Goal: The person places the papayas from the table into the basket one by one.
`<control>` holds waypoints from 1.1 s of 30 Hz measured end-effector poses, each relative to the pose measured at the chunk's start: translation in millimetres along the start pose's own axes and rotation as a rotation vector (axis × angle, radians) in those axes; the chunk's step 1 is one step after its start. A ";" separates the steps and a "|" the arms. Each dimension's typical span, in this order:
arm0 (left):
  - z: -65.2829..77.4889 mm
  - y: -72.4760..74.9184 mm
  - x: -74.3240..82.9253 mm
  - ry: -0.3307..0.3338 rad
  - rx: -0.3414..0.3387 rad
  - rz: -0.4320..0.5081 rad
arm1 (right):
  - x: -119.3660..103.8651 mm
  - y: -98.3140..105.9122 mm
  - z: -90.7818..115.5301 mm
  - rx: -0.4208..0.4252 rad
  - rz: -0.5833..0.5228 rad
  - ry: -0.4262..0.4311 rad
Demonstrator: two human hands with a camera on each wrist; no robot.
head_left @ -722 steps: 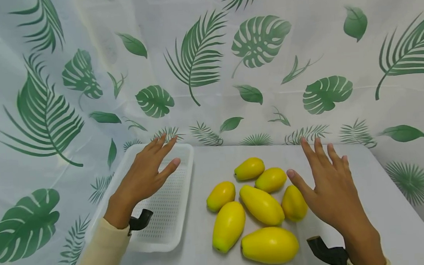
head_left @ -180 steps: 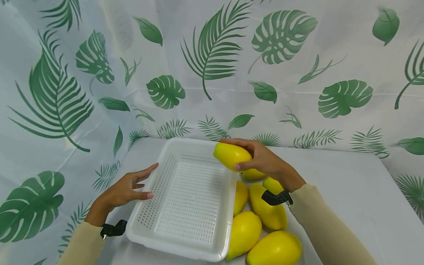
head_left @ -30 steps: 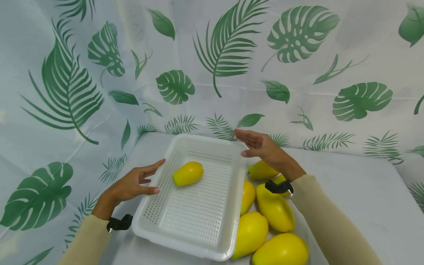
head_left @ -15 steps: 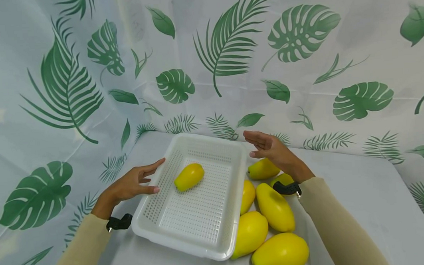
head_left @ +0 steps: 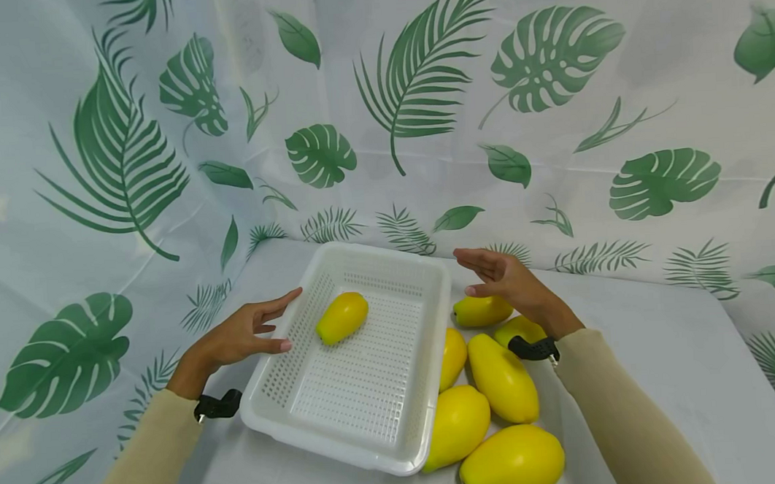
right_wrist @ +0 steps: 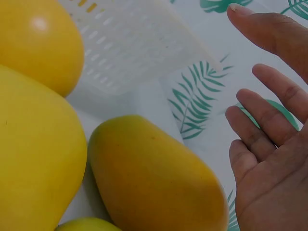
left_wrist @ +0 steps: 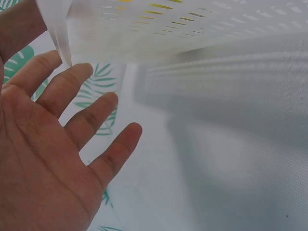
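A white perforated plastic basket (head_left: 351,419) stands on the table with one yellow papaya (head_left: 342,318) inside, towards its left wall. My left hand (head_left: 234,334) rests at the basket's left rim, thumb over the edge and the other fingers extended outside; the left wrist view shows the rim (left_wrist: 60,33) touching those fingers. My right hand (head_left: 504,280) hovers empty beyond the basket's right rim, fingers loosely bent. Just below it lies a papaya (head_left: 482,310), which in the right wrist view is the nearest papaya (right_wrist: 159,178) to the palm, apart from it.
More papayas lie close together right of the basket, including a long papaya (head_left: 503,378) and a large papaya (head_left: 512,462) at the front. Some are partly hidden by the basket's rim. A leaf-printed curtain (head_left: 419,87) hangs behind and left of the white table (head_left: 657,374).
The basket has shifted right against the papayas. The papaya my right hand held now lies in the basket, having rocked slightly. My right hand has drawn right and down; my left stays at the rim.
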State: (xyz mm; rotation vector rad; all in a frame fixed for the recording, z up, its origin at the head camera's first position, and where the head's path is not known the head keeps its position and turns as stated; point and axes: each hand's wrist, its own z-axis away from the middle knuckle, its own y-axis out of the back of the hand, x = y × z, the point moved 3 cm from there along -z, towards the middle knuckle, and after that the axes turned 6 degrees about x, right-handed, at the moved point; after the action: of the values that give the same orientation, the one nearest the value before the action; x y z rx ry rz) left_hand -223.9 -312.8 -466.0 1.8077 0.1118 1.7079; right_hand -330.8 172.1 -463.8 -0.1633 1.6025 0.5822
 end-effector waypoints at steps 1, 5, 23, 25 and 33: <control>-0.1 0.0 -0.1 0.004 0.001 0.004 | 1.2 0.6 0.3 0.006 0.009 -0.009; -0.7 0.1 -0.7 -0.008 -0.004 0.001 | 5.6 3.6 1.5 0.019 0.043 -0.031; -0.9 0.0 -4.0 0.020 0.001 0.013 | 15.0 16.4 7.4 0.018 0.138 -0.032; -0.8 0.1 -3.5 0.016 0.000 0.012 | 16.4 16.7 7.5 0.020 0.147 -0.035; -1.2 0.5 -2.9 -0.004 0.005 0.010 | 24.1 15.0 9.4 -0.016 0.186 -0.054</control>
State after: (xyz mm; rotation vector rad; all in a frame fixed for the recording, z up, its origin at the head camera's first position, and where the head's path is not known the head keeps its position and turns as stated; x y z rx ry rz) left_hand -225.6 -314.1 -468.3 1.8174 0.1054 1.7126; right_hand -332.3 195.0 -483.1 -0.0094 1.5707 0.7369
